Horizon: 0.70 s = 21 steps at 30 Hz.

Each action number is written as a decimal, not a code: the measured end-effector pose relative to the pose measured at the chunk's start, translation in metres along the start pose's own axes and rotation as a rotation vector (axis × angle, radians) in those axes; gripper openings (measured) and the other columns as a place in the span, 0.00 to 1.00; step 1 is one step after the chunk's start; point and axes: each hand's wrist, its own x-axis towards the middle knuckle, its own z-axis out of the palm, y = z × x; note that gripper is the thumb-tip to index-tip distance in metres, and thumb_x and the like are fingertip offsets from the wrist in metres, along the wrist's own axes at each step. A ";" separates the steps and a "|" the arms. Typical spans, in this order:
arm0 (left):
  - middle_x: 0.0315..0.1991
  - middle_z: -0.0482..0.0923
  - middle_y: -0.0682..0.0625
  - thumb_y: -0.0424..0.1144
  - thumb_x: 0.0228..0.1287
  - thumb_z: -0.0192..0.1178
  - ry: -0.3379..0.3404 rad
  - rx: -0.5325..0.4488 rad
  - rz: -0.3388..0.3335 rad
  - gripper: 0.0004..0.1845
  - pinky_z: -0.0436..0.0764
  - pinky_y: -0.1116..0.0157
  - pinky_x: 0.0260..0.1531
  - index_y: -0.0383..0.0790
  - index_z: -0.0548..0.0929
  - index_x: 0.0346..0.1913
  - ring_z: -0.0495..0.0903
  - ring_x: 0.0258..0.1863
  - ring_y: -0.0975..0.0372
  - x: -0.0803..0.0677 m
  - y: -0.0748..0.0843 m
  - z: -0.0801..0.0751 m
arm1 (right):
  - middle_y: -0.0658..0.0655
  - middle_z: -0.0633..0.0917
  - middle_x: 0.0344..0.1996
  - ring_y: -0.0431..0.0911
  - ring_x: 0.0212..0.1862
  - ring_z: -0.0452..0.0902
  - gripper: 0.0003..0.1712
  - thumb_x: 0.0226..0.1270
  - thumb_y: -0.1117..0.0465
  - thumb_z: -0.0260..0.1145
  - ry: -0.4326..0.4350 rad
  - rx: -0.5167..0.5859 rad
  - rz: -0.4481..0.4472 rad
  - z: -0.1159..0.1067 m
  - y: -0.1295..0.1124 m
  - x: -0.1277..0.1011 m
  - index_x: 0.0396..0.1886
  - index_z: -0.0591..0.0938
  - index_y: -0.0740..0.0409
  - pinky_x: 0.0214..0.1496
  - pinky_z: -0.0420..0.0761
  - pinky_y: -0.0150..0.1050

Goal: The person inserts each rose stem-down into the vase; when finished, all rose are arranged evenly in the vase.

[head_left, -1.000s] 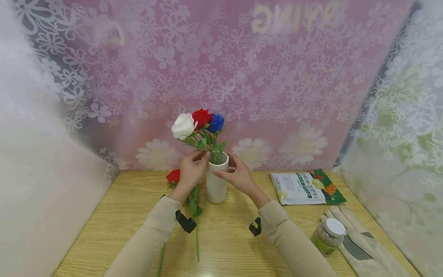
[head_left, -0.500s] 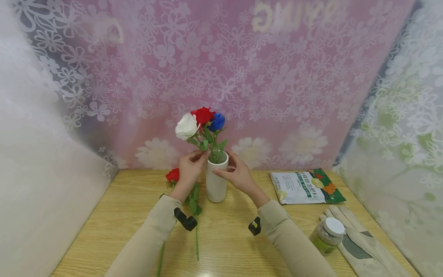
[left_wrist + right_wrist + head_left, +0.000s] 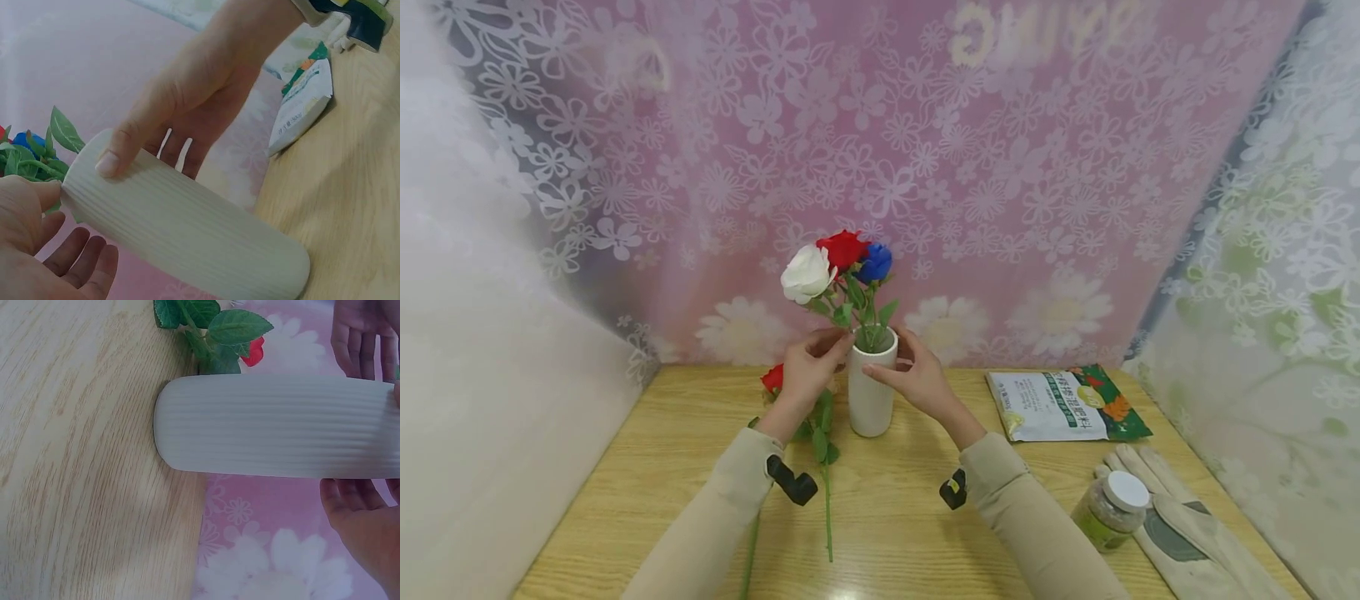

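A ribbed white vase [image 3: 871, 392] stands upright on the table, holding a white rose [image 3: 807, 274], a red rose [image 3: 842, 250] and a blue rose [image 3: 876, 263]. My right hand [image 3: 921, 379] grips its upper right side, thumb in front and fingers behind. At the left of the rim is my left hand [image 3: 808, 367], fingertips right at the edge. Its other fingers are loosely bent beside the vase in the left wrist view. Partly hidden behind that hand and wrist, another red rose [image 3: 772, 378] and green stems [image 3: 828, 508] lie on the table.
A white and green printed packet [image 3: 1060, 404] lies at the back right of the wooden table [image 3: 647, 467]. Nearer the front right are a white-lidded jar [image 3: 1108, 512] and pale work gloves [image 3: 1195, 533]. A pink floral curtain [image 3: 865, 125] rises right behind the table.
The white rose has shifted right and settled closer to the red one. My left hand and forearm have drawn slightly left; my right hand keeps its hold on the vase.
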 end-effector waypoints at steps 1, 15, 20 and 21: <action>0.54 0.88 0.35 0.39 0.73 0.69 -0.003 -0.004 -0.005 0.18 0.90 0.49 0.50 0.33 0.87 0.59 0.89 0.45 0.54 -0.002 -0.002 -0.002 | 0.58 0.78 0.70 0.56 0.70 0.77 0.53 0.67 0.48 0.78 0.004 -0.002 0.001 0.000 0.000 0.000 0.85 0.60 0.47 0.71 0.80 0.55; 0.55 0.85 0.33 0.36 0.77 0.63 -0.066 0.123 -0.107 0.22 0.90 0.64 0.41 0.34 0.80 0.69 0.86 0.39 0.66 -0.020 -0.028 -0.060 | 0.56 0.80 0.68 0.57 0.66 0.80 0.54 0.64 0.44 0.79 0.038 0.003 0.038 0.001 -0.001 -0.002 0.84 0.60 0.39 0.65 0.83 0.57; 0.58 0.85 0.34 0.39 0.77 0.63 -0.098 0.223 -0.147 0.24 0.90 0.54 0.49 0.36 0.78 0.71 0.88 0.48 0.54 -0.030 -0.037 -0.085 | 0.56 0.80 0.66 0.57 0.64 0.81 0.55 0.63 0.42 0.80 0.050 -0.014 0.051 0.002 -0.004 -0.003 0.84 0.61 0.41 0.63 0.84 0.57; 0.58 0.85 0.34 0.40 0.77 0.63 -0.099 0.245 -0.152 0.24 0.90 0.52 0.50 0.36 0.78 0.71 0.88 0.50 0.51 -0.032 -0.039 -0.090 | 0.56 0.80 0.66 0.57 0.63 0.81 0.55 0.63 0.42 0.80 0.053 -0.021 0.051 0.002 -0.004 -0.003 0.84 0.61 0.42 0.63 0.84 0.57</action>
